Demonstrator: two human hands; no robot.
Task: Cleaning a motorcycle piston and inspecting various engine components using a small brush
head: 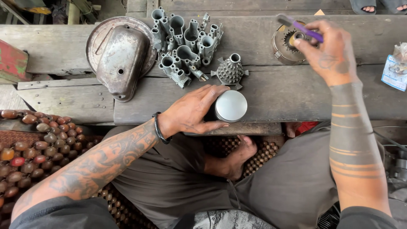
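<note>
My left hand (193, 111) grips a shiny round metal piston (230, 106) that lies on its side at the front edge of the wooden bench (280, 91). My right hand (330, 51) reaches to the far right of the bench and holds a purple-handled brush (302, 27) by its handle. The brush sits over a round geared metal clutch part (287, 44). A finned, cone-shaped metal part (230, 70) stands just behind the piston.
A dented metal engine cover (120, 59) rests on a round metal plate at the back left. Several grey tubular castings (185, 44) cluster at the back centre. A small plastic packet (395, 70) lies at the right edge. A beaded seat mat (29, 144) is at lower left.
</note>
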